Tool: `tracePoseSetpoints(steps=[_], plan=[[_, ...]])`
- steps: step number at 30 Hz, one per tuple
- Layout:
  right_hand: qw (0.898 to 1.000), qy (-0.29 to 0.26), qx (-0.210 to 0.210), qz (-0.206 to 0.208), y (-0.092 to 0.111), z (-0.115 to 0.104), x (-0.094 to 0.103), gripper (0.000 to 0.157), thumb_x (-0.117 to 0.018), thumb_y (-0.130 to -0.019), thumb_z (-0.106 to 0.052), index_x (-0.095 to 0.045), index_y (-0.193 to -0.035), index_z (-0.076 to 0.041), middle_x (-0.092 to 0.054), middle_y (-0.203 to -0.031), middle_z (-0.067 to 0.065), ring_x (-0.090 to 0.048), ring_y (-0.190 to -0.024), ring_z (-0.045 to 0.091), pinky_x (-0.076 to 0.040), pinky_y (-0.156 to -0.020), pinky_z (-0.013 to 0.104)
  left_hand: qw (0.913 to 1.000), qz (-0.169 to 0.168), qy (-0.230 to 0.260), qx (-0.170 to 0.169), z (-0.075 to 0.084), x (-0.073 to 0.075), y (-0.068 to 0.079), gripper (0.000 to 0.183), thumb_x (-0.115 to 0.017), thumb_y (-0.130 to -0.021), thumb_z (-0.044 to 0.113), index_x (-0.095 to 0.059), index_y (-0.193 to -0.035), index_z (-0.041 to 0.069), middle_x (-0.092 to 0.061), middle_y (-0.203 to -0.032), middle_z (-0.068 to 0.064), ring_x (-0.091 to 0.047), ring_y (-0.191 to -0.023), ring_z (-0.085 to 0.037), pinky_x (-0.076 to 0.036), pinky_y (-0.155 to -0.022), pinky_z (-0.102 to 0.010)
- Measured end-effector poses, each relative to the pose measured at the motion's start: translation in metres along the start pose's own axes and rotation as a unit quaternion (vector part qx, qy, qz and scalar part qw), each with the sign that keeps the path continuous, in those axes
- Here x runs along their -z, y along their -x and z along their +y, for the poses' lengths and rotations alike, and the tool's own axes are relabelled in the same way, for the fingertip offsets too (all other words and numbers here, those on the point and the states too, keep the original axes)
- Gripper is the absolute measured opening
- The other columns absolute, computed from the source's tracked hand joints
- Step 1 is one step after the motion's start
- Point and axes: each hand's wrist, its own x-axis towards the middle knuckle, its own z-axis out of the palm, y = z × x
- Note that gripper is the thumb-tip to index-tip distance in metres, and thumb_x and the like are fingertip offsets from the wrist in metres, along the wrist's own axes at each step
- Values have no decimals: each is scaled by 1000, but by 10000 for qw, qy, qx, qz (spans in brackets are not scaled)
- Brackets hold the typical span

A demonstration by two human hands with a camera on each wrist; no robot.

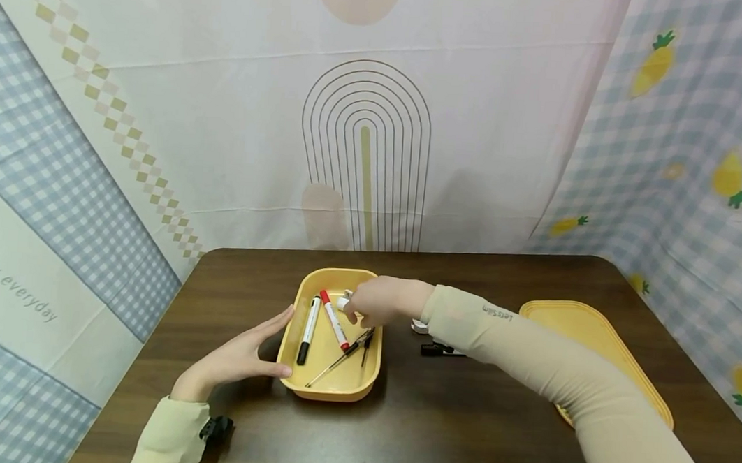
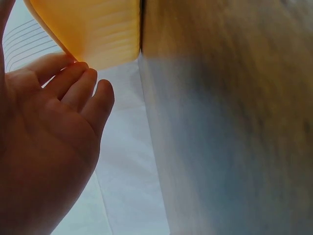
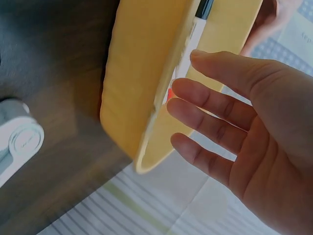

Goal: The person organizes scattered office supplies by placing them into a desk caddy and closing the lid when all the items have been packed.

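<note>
A yellow plastic box [image 1: 334,395] stands on the table. My left hand [image 1: 238,356] rests against its left side with spread fingers, and its fingertips [image 2: 80,66] touch the rim. Over the right part of the box is my right hand [image 1: 376,300]. In the right wrist view its fingers [image 3: 205,110] are loosely extended, with nothing seen between them. A small white object [image 1: 343,303] beside those fingertips is partly hidden. Inside the box lie a black-capped white marker [image 1: 308,332], a red-capped white marker [image 1: 334,320], a clear pen [image 1: 337,365] and a thin dark item [image 1: 365,351].
Right of the box, partly under my right forearm, are a white rounded object [image 3: 24,139] and a black marker-like item [image 1: 432,350]. A yellow lid [image 1: 571,319] lies flat at the table's right. Patterned cloth [image 1: 244,134] hangs behind the table [image 1: 436,424].
</note>
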Motion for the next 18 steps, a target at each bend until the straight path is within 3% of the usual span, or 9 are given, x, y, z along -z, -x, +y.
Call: tracePoseSetpoints(steps=[18], plan=[[9936, -937, -151, 618, 29, 58, -1, 11, -70, -93, -8, -72, -104, -8, -67, -87, 2, -56, -76, 12, -50, -72, 32, 9999, 70, -70, -32, 0, 0, -1, 105, -86, -79, 43, -27, -161, 14, -23, -166, -4, -24, -149, -28, -24, -115, -59]])
